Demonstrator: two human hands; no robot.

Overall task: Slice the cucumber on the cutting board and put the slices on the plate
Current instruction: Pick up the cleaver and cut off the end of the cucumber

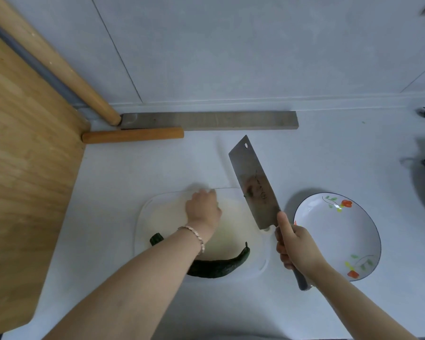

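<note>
Gripping the cleaver (253, 185) by its handle, your R hand (295, 244) holds the blade up, clear of the cutting board (233, 217), tip aimed away from you & a little left, above the board's right part. Your L hand (203, 207) lies on the far half of the board, knuckles up, reaching its far edge; can't tell if it hooks the rim or lies flat. No veg in it.

Cucumber (216, 267): whole, uncut, on the near strip of the board, partly under your L forearm. Plate (329, 231) sits just right of the board, no slices on it.

Risks, as I judge them:
- Nothing pins the cucumber. It's round & bowed, so a first chop w/o a steadying hand could roll it off the near edge, which it already hugs.
- Your L forearm crosses over the cucumber. Bring the blade down before that arm shifts & the edge meets wrist or bracelet (194, 235).
- Moving the L hand back to the cucumber takes it close by a raised blade; hold the cleaver off first.

Orientation: long axis runs left-right, roughly parallel to the board's near edge & across the cleaver's line, so cuts should fall square. Its middle bows toward you. Thin stem tip is at the right, curling away from you; blunt end is left, just past your forearm.
</note>
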